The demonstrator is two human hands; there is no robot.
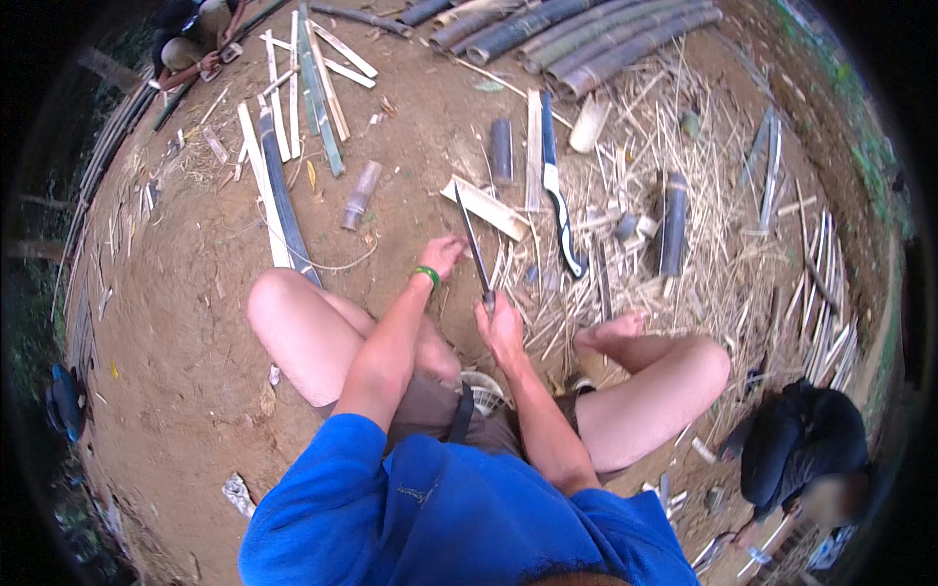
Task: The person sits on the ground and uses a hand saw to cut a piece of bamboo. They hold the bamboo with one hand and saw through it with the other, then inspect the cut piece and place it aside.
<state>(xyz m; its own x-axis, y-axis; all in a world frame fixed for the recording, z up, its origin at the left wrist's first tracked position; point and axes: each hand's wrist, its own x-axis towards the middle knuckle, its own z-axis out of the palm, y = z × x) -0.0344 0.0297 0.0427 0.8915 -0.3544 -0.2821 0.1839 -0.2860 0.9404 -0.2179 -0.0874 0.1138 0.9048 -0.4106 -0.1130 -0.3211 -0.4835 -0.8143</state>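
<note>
My right hand (500,324) is closed round the handle of a knife (472,234) between my crossed legs. Its long, narrow blade points away from me and slightly left. Just left of the blade is my left hand (443,256), a green band at its wrist. Its fingers are curled together near the blade; what they hold, if anything, is too small to make out. Past the knife lies a split bamboo piece (498,213), pale hollow side up. A long tool with a bluish blade and a black-and-white handle (565,230) rests to the right.
Short bamboo sections (672,225) lie among pale shavings (728,176) on the right. Split bamboo strips (278,190) are at left, dark bamboo poles (586,39) at the far side. One person (806,444) crouches at lower right, another (191,49) at upper left.
</note>
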